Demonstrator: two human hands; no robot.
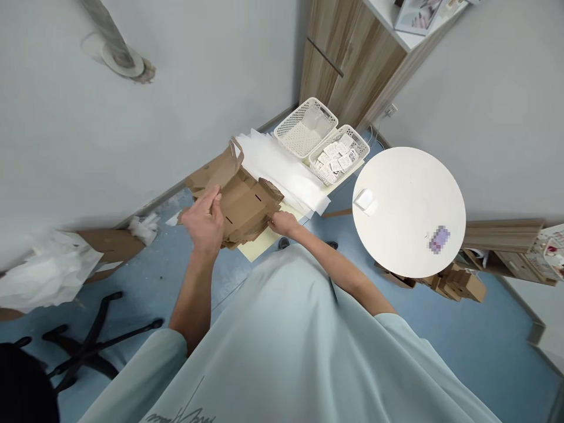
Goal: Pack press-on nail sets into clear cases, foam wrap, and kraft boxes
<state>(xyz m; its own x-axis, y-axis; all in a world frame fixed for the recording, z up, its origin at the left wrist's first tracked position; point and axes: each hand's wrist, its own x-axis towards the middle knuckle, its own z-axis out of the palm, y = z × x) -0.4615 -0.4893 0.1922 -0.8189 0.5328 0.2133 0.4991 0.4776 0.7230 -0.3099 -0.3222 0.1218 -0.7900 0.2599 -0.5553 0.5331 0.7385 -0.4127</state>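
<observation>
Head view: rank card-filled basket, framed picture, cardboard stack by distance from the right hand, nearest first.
1. Cardboard stack: touching the right hand, on its left.
2. Card-filled basket: ahead, to the right.
3. Framed picture: far ahead, upper right.

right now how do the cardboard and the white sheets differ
The cardboard is brown, the sheets white. The cardboard has dark slots and a raised flap; the sheets lie loosely spread. The left hand and right hand hold the cardboard, not the sheets. Both lie side by side.
</observation>
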